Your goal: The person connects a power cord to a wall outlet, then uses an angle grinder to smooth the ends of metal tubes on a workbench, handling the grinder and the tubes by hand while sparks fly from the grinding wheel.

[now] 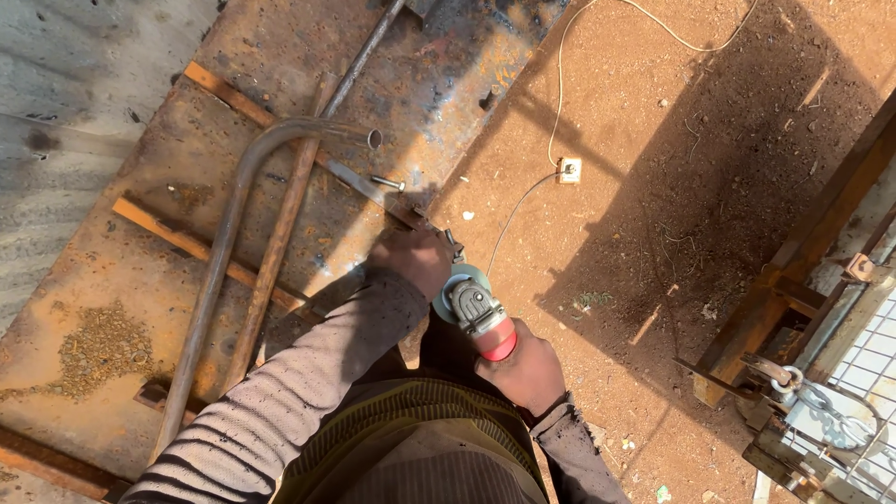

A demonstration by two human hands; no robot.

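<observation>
The rusty steel table spread out to my left, with the long bent pipe and a flat bar lying lengthwise across it, running away from me, and red dirt ground to my right. At the table's near edge my left hand was clenched down on the end of a small flat metal piece, whose long axis slanted up and left, away from that hand. My right hand gripped the body of the angle grinder, its disc end just beside my left hand.

Grey-and-dark striped long sleeves, olive ribbed vest.
</observation>
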